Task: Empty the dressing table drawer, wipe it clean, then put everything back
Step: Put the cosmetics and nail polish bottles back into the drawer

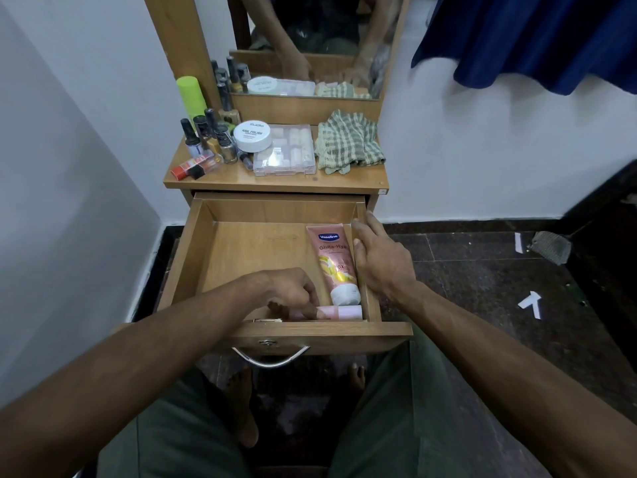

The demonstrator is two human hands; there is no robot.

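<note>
Drawer [206,257] open | wooden tabletop [275,181] cluttered | dark stone floor [482,270]

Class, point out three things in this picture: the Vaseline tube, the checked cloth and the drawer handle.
Vaseline tube [333,261], head view, on its pink printed body.
Checked cloth [347,143], head view, middle of the folds.
Drawer handle [270,361], head view, on the curved metal bar.

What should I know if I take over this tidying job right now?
Left hand: fingers on the small pink tube at the drawer's front.
Right hand: resting on the drawer's right wall.
In the drawer: the lotion tube and the pink tube.
On the tabletop: nail polish bottles, white jar, clear box, checked cloth.
Whether it has been wiped, I cannot tell.
</note>
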